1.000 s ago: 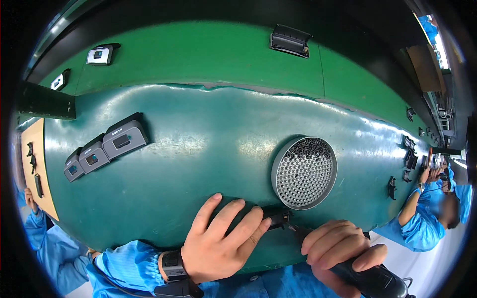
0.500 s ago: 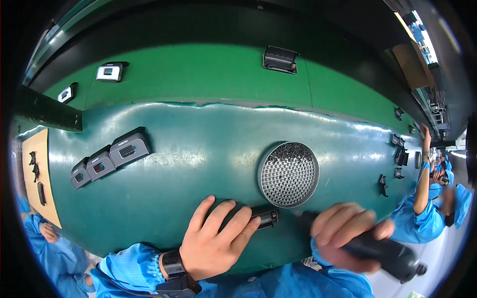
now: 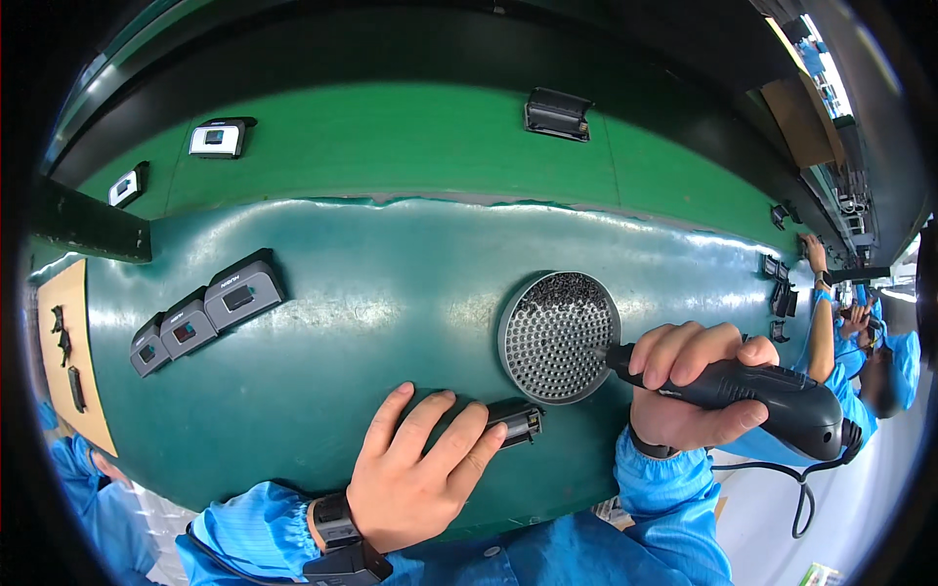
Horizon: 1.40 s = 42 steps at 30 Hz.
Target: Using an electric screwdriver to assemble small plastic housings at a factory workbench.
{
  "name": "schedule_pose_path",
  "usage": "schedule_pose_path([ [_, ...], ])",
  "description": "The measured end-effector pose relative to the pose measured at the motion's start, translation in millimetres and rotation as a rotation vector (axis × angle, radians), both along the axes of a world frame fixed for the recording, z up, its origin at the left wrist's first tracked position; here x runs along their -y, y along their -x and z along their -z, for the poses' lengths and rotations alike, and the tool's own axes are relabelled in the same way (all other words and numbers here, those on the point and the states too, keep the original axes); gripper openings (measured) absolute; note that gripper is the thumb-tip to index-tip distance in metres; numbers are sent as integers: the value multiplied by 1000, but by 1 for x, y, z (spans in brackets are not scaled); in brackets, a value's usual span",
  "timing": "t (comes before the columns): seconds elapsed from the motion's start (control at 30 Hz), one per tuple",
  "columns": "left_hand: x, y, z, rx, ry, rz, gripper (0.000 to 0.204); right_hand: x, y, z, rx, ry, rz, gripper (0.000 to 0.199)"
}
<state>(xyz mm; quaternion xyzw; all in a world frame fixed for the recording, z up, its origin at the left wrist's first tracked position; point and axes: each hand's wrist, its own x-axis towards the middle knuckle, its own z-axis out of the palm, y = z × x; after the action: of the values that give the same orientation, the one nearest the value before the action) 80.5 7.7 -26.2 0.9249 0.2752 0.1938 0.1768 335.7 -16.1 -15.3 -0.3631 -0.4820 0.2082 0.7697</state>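
My left hand (image 3: pixel 418 457) lies over a black plastic housing (image 3: pixel 520 424) on the table, its fingers bent across it. Only the housing's right end shows past the fingers; the rest is hidden. In my right hand (image 3: pixel 696 383) is a black electric screwdriver (image 3: pixel 772 396) with a cord at its rear end, held tilted and pointing left. Its front end is at the right rim of a round metal screw tray (image 3: pixel 559 366). The tray has rows of holes, and small dark screws (image 3: pixel 569 291) are heaped along its far side.
Three grey-and-black devices (image 3: pixel 234 293) stand in a row at the left. Behind the table runs a green belt (image 3: pixel 391 146) carrying an open black housing (image 3: pixel 558 115) and white-faced units (image 3: pixel 220 139). Black parts (image 3: pixel 782 298) lie at the right, near a co-worker's arm (image 3: pixel 821 322).
My right hand has moved up and left with the screwdriver, bringing its front end to the tray. My left hand stays on the housing. The co-worker's hand at the right has shifted.
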Motion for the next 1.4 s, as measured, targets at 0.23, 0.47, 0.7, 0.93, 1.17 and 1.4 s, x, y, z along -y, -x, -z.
schedule_pose_path([
  [0.23, 1, 6, 1, 5, -8, -16, 32, -3, 11, 4, 148, -11, 25, 60],
  [0.47, 0, 8, -5, 17, -5, 1, 28, -1, 8, -2, 22, -6, 40, 60],
  [0.7, 2, 5, -15, 9, -11, -13, 27, -4, 9, -10, 58, -12, -9, 61],
  [0.93, -4, 9, -5, 50, -7, 8, 32, 24, 38, -25, 57, -195, -28, 51],
  [1.17, -5, 12, 8, 6, 0, 4, 34, 18, 63, -11, 155, -201, -255, 55],
  [1.4, -7, 13, 6, 13, 7, 2, 36, 15, 63, -5, 133, -193, -274, 56],
])
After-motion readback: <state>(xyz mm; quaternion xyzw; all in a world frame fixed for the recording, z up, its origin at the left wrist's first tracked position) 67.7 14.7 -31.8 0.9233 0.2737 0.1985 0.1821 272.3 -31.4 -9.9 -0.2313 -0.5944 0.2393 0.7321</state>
